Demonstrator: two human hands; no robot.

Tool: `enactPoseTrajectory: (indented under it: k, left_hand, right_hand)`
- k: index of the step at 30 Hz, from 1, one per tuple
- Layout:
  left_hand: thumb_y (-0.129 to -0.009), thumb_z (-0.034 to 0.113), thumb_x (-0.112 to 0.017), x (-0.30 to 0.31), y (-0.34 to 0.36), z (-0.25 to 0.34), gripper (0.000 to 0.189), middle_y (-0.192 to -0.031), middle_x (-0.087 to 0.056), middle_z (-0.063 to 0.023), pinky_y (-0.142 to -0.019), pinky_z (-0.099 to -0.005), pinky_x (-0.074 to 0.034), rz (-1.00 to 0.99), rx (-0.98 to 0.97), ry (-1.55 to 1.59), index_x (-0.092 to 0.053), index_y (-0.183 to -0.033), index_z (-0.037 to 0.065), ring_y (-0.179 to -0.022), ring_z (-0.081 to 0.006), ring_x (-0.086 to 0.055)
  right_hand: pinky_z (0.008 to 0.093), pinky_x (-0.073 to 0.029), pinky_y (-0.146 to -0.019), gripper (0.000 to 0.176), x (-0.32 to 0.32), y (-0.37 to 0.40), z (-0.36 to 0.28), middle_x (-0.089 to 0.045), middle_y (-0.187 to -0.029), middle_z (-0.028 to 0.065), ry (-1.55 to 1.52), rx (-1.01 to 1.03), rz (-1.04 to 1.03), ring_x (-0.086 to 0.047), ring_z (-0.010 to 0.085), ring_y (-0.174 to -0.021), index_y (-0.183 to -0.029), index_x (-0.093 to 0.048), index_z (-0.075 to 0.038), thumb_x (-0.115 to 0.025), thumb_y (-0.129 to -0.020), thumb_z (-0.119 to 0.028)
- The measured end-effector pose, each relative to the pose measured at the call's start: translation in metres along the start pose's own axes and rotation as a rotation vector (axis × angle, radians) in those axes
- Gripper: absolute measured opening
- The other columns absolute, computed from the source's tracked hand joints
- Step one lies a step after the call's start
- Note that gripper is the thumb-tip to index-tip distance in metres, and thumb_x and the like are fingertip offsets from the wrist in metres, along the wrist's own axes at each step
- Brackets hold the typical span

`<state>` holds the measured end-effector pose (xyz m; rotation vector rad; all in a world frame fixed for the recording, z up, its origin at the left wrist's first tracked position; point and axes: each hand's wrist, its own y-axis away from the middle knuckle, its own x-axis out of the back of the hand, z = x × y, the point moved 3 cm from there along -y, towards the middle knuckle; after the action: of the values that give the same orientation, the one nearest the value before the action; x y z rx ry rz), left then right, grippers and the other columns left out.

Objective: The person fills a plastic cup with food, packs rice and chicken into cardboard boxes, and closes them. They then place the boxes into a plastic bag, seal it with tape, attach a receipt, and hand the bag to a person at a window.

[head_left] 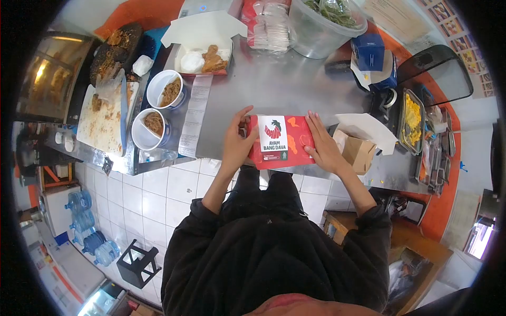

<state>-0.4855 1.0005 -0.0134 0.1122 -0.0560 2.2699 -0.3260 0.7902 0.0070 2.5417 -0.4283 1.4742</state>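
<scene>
A closed red takeaway box (pixel 294 138) with a white label reading "Ayam Bang Dava" sits at the near edge of the steel counter. My left hand (pixel 238 141) grips its left side, thumb on the lid. On the opposite side, my right hand (pixel 325 145) holds the box with fingers laid along the top and edge. Just right of that hand stands an open brown carton (pixel 359 154) with a raised white flap. Farther back, an open food box (pixel 227 59) contains rice and fried chicken.
Two white paper bowls (pixel 156 95) with brown food stand left, beside a long receipt (pixel 196 113). A stained cutting board (pixel 89 129) and a stone mortar (pixel 113 55) lie farther left. Behind are a tub of greens (pixel 321 39) and blue boxes (pixel 369 52). A yellow-food tray (pixel 411 118) is right.
</scene>
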Motion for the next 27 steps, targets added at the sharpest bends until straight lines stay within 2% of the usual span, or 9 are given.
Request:
enactPoseTrajectory:
  k: [6, 9, 11, 12, 14, 16, 20, 23, 27]
  left_hand:
    - [-0.088, 0.004, -0.061, -0.012, 0.003, -0.011, 0.052, -0.100, -0.050, -0.0021, -0.079, -0.0242, -0.044, 0.070, -0.052, 0.211, -0.047, -0.138, 0.007, -0.091, -0.0110, -0.050]
    - [-0.092, 0.007, -0.057, -0.007, 0.007, -0.015, 0.051, -0.117, -0.051, -0.0092, -0.089, -0.0288, -0.045, 0.071, -0.063, 0.168, -0.043, -0.141, 0.006, -0.105, -0.0180, -0.053]
    - [-0.097, 0.016, -0.051, -0.008, 0.013, -0.009, 0.051, -0.141, -0.041, -0.0181, -0.105, -0.0385, -0.038, 0.027, -0.320, -0.494, -0.037, -0.145, 0.007, -0.129, -0.0300, -0.044]
    - [-0.097, 0.016, -0.051, -0.005, 0.012, -0.010, 0.051, -0.141, -0.041, -0.0181, -0.105, -0.0385, -0.038, 0.020, -0.318, -0.492, -0.037, -0.145, 0.007, -0.129, -0.0300, -0.044]
    - [-0.097, 0.032, -0.048, -0.004, 0.007, -0.008, 0.059, -0.156, -0.021, -0.0197, -0.115, -0.0472, -0.023, -0.187, -0.408, -0.767, -0.031, -0.149, 0.009, -0.143, -0.0366, -0.025]
    - [-0.093, 0.041, -0.051, 0.000, 0.004, 0.013, 0.069, -0.157, -0.020, -0.0197, -0.116, -0.0483, -0.021, -0.299, -0.493, -0.902, -0.029, -0.151, 0.010, -0.144, -0.0371, -0.022]
    - [-0.079, 0.063, -0.059, 0.003, -0.002, 0.032, 0.095, -0.155, -0.021, -0.0232, -0.118, -0.0500, -0.017, -0.609, -0.717, -1.063, -0.024, -0.153, 0.014, -0.143, -0.0415, -0.022]
    - [-0.075, 0.065, -0.063, 0.000, -0.005, 0.032, 0.101, -0.152, -0.023, -0.0291, -0.116, -0.0504, -0.020, -0.702, -0.692, -1.125, -0.023, -0.153, 0.015, -0.139, -0.0461, -0.027]
    - [-0.078, 0.062, -0.063, -0.006, -0.004, 0.017, 0.097, -0.149, -0.025, -0.0322, -0.115, -0.0513, -0.022, -0.677, -0.720, -1.224, -0.023, -0.153, 0.015, -0.134, -0.0480, -0.032]
  right_hand:
    - [0.0451, -0.017, -0.119, 0.077, 0.001, 0.000, -0.002, -0.016, -0.158, 0.0191, -0.009, 0.001, -0.004, -0.015, 0.0372, -0.146, -0.151, -0.018, 0.000, -0.055, -0.092, -0.034]
    - [0.0462, -0.016, -0.119, 0.078, -0.004, -0.003, -0.004, -0.017, -0.158, 0.0193, 0.039, 0.012, 0.012, -0.015, 0.0370, -0.146, -0.151, -0.018, 0.000, -0.054, -0.092, -0.036]
    - [0.0471, -0.016, -0.119, 0.078, -0.005, -0.005, -0.002, -0.017, -0.158, 0.0193, 0.092, 0.016, 0.020, -0.015, 0.0369, -0.146, -0.151, -0.018, -0.001, -0.053, -0.092, -0.037]
    - [0.0479, -0.015, -0.119, 0.081, -0.005, -0.004, -0.001, -0.017, -0.158, 0.0193, 0.099, 0.038, 0.003, -0.015, 0.0365, -0.146, -0.151, -0.018, -0.001, -0.053, -0.091, -0.042]
    - [0.0488, -0.015, -0.119, 0.084, -0.003, -0.005, 0.002, -0.017, -0.158, 0.0193, 0.107, 0.052, -0.012, -0.015, 0.0361, -0.146, -0.152, -0.017, -0.002, -0.054, -0.090, -0.046]
    - [0.0498, -0.013, -0.119, 0.093, 0.002, -0.007, -0.003, -0.017, -0.158, 0.0188, 0.133, 0.225, -0.095, -0.014, 0.0354, -0.147, -0.152, -0.017, -0.003, -0.054, -0.086, -0.057]
    - [0.0515, -0.013, -0.119, 0.103, 0.003, -0.014, -0.003, -0.015, -0.158, 0.0191, 0.139, 0.282, -0.165, -0.013, 0.0375, -0.147, -0.153, -0.016, -0.003, -0.056, -0.081, -0.065]
    - [0.0543, -0.014, -0.118, 0.096, -0.007, -0.010, 0.002, -0.017, -0.158, 0.0198, 0.256, 0.347, -0.164, -0.015, 0.0403, -0.145, -0.152, -0.019, -0.002, -0.053, -0.084, -0.061]
    - [0.0575, -0.022, -0.115, 0.076, -0.028, 0.003, 0.005, -0.027, -0.154, 0.0201, 0.418, 0.466, -0.025, -0.025, 0.0406, -0.142, -0.147, -0.031, 0.001, -0.054, -0.088, -0.041]
